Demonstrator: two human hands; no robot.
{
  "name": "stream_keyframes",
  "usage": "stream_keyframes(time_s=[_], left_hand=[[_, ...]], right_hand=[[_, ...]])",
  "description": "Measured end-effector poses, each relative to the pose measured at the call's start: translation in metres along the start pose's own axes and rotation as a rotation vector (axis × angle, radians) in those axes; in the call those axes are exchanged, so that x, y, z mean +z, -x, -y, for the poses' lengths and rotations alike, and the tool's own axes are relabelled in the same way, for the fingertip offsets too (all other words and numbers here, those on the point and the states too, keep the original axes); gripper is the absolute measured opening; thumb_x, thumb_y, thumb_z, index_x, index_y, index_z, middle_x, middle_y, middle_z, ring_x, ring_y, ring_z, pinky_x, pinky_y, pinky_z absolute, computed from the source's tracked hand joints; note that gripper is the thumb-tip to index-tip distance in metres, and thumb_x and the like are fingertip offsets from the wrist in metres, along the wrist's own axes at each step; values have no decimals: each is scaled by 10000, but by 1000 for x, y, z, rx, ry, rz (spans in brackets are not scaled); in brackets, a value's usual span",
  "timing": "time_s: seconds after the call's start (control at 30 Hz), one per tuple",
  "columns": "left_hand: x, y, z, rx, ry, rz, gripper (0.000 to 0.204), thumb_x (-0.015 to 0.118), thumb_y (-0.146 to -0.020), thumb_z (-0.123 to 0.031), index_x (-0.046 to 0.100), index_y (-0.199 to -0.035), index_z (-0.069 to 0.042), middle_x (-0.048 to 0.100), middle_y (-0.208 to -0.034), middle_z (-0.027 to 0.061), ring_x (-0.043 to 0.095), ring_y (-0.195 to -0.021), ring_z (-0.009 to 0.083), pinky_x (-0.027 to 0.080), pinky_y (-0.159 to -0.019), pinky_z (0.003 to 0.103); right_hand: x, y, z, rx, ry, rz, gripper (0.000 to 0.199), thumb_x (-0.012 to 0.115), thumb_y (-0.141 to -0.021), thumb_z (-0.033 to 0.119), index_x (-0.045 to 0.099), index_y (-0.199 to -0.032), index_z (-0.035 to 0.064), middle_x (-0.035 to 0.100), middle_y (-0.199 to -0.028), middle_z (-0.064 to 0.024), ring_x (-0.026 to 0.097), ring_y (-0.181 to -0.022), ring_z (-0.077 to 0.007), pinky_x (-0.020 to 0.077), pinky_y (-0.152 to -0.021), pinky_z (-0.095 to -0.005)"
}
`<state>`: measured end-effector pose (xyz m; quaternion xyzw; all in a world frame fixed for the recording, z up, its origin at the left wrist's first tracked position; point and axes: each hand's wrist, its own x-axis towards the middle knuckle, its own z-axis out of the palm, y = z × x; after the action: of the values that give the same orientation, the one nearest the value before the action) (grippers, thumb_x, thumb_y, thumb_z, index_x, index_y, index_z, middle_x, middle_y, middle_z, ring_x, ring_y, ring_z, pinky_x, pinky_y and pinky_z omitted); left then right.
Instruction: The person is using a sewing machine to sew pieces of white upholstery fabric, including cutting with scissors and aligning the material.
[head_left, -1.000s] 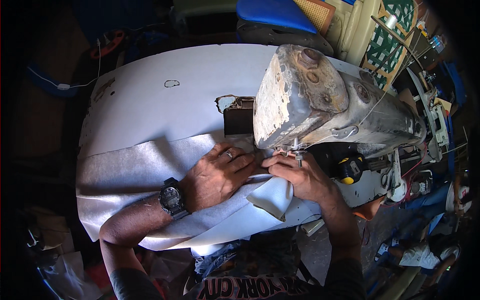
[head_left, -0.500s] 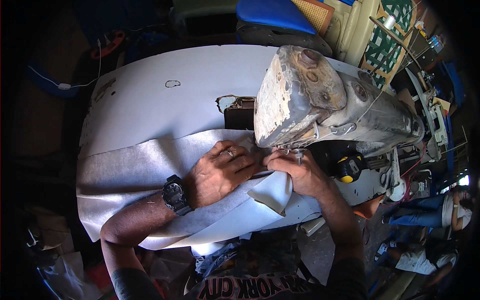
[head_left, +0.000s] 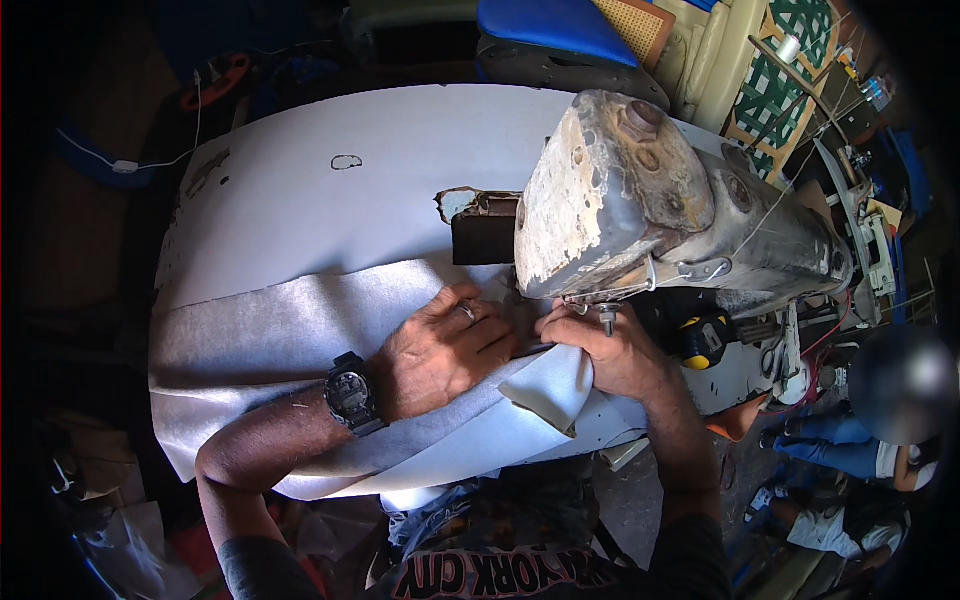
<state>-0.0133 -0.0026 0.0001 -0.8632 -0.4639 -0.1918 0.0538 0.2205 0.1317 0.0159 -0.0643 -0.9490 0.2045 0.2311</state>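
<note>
Head view: one length of grey cloth (head_left: 270, 330), pale on its turned-up face, on the near half of the bench (head_left: 300, 220); long axis roughly left to right, from the bench's left edge to below the head of a sewing machine (head_left: 610, 200), part hanging over the near edge. Left hand (head_left: 450, 350), with ring and black wristwatch (head_left: 351, 393): palm down on the cloth, fingers bent and close together; whether it pinches cannot be told. Right hand (head_left: 625, 360): curled at the cloth's right end, fingertips partly hidden under the machine head, so a pinch cannot be confirmed; it is the nearer to the folded flap (head_left: 550, 385), just left of it. The bulk of the cloth extends leftward from both hands. Bench: white top, worn, with a dark rectangular opening (head_left: 485, 240) beyond the left hand. Toward its right edge: yellow-and-black tape measure (head_left: 703, 342), scissors (head_left: 773, 360). Room: blue padded seat (head_left: 555, 30) past the far edge; green-webbed frame (head_left: 785, 100) near the far right corner; a person in jeans (head_left: 835, 440) off to the right; left side dim.
</note>
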Motion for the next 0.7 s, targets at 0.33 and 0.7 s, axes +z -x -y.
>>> stream_keyframes(time_s=[0.33, 0.7], left_hand=[[3, -1, -3, -18, -47, -58, 304, 672, -839, -129, 739, -1121, -39, 714, -1139, 64, 655, -1145, 201, 416, -1163, 440], [-3, -4, 1, -44, -84, -8, 330, 677, -856, -133, 739, -1173, -64, 720, -1189, 50, 646, -1181, 210, 426, -1159, 435]], right_hand=[[3, 1, 0, 19, 28, -10, 254, 743, -755, 7, 718, -996, 83, 724, -880, -105, 745, -844, -293, 595, -743, -411], [7, 2, -3, 22, 47, -33, 281, 734, -761, -27, 739, -1030, 55, 730, -895, -119, 741, -846, -297, 596, -758, -413]])
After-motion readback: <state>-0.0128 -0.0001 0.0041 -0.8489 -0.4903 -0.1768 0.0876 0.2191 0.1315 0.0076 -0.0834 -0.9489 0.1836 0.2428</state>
